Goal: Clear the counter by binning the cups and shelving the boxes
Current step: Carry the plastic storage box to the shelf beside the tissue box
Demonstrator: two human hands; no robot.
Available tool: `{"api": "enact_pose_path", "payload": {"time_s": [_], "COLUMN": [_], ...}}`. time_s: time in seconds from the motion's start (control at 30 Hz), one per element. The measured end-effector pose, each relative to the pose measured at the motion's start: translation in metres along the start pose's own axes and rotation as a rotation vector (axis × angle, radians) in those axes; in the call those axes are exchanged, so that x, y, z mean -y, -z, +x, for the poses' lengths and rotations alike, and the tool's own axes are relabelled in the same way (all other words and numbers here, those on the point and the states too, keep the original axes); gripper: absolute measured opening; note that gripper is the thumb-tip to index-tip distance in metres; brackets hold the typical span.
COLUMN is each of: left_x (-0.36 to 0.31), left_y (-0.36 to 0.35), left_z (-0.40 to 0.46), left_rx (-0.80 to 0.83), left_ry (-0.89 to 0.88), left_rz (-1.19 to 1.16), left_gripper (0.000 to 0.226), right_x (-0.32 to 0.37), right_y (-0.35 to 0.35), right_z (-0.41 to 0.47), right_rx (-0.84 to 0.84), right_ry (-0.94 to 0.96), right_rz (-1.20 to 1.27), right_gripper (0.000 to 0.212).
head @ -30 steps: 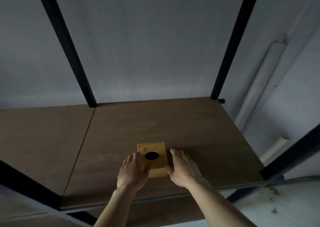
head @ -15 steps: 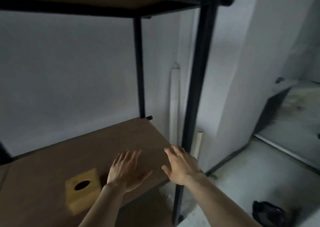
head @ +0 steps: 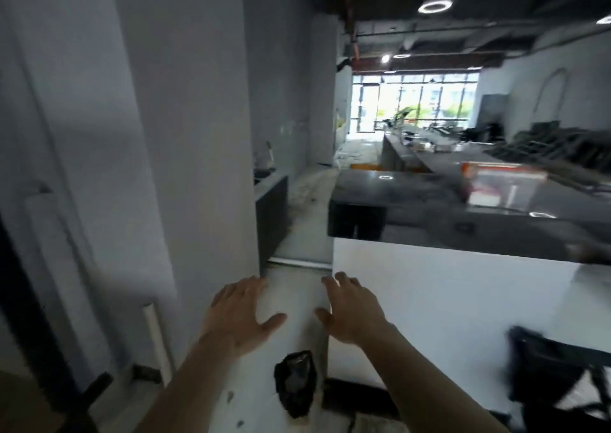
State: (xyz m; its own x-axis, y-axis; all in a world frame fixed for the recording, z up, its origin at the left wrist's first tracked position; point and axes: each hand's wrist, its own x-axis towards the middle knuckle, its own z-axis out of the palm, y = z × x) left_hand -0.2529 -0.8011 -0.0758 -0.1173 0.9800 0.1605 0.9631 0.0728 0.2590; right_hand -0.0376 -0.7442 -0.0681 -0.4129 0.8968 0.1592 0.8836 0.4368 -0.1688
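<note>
My left hand and my right hand hang in front of me at mid-height, both empty with fingers spread, palms down. To the right stands the dark glossy counter on a white base. A blurred red and white box rests on the counter's right part, well beyond both hands. The shelf and the wooden box are out of view.
A black bag lies on the pale floor just below my hands. A grey wall and white pipe stand at left. A dark chair is at lower right. A narrow passage runs ahead between a low cabinet and the counter.
The view has swung right, away from the shelf and the wooden box toward the counter. Both hands left the box and stay empty and spread.
</note>
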Motion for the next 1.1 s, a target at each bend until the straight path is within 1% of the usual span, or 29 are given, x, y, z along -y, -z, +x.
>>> {"api": "enact_pose_path", "payload": {"time_s": [0.1, 0.23, 0.33, 0.5, 0.7, 0.83, 0.9, 0.97, 1.1], "left_x": [-0.085, -0.172, -0.223, -0.286, -0.336, -0.359, -0.379, -0.399, -0.443], "left_y": [-0.015, -0.041, -0.059, -0.076, -0.090, -0.093, -0.101, -0.112, -0.134], "left_z": [0.034, 0.072, 0.099, 0.154, 0.233, 0.268, 0.295, 0.318, 0.368], "left_rx": [-0.009, -0.002, 0.010, 0.021, 0.098, 0.132, 0.139, 0.179, 0.219], "left_ry": [-0.165, -0.354, -0.452, -0.565, -0.548, -0.494, -0.473, -0.434, -0.302], "left_rz": [0.003, -0.047, -0.073, -0.182, -0.396, -0.538, -0.622, -0.730, -0.963], "left_gripper": [0.088, 0.090, 0.088, 0.086, 0.085, 0.087, 0.088, 0.089, 0.086], "right_x": [-0.079, -0.160, -0.203, -0.257, -0.311, -0.338, -0.362, -0.389, -0.456], "right_y": [0.028, 0.056, 0.072, 0.089, 0.110, 0.121, 0.124, 0.126, 0.132], "right_z": [-0.025, -0.054, -0.065, -0.053, -0.010, 0.014, 0.032, 0.050, 0.089], "right_rx": [-0.043, -0.067, -0.088, -0.144, -0.210, -0.263, -0.304, -0.346, -0.437], "right_ry": [-0.185, -0.390, -0.509, -0.632, -0.742, -0.777, -0.801, -0.813, -0.828], "right_rz": [-0.026, -0.070, -0.092, -0.117, -0.102, -0.072, -0.019, 0.056, 0.230], "right_gripper": [0.063, 0.065, 0.064, 0.064, 0.065, 0.057, 0.056, 0.058, 0.056]}}
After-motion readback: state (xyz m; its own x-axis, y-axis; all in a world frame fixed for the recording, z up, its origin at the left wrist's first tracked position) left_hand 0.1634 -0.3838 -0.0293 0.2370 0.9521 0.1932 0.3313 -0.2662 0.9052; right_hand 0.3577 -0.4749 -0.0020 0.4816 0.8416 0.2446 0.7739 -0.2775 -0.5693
